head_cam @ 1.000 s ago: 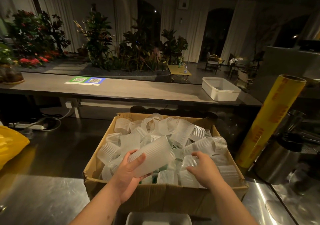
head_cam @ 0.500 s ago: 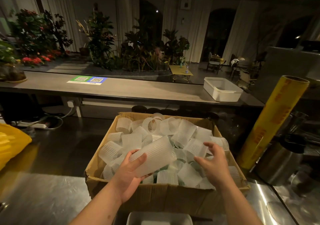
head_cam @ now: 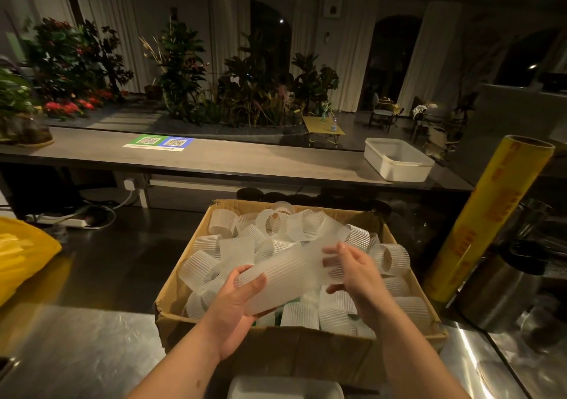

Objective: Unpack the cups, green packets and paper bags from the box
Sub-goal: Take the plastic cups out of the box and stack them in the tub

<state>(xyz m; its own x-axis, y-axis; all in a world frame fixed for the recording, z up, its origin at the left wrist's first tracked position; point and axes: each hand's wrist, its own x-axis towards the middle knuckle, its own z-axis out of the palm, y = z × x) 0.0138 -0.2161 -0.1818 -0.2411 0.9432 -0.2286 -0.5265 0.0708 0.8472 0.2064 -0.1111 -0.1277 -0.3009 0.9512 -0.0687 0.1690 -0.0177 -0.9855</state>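
From the head camera, your left hand (head_cam: 236,309) is wrapped round the lower end of a stack of cups (head_cam: 285,272): the thumb lies over the top and the fingers curl underneath. Your right hand (head_cam: 352,275) pinches the upper end, with the thumb below and the fingers spread over the rim. Both hands are closed on the same stack.

The stack lies tilted, running from about 8 o'clock up to 2 o'clock, and it hangs above the near half of the cardboard box (head_cam: 276,352), toward its 6 o'clock wall. Your left grip takes the 8 o'clock end and your right grip the 2 o'clock end, so the middle is unsupported.

These look like thin, ribbed, translucent plastic, so judge them light, springy and easy to crush. The nested cups may slide apart if you tip the stack. Hold it round the ribbed walls rather than by the bare rim, and squeeze gently.

Loose cups (head_cam: 214,226) fill the rest of the box out to 12 o'clock. A hint of green shows beneath them near 6 o'clock, but it is too buried to identify.
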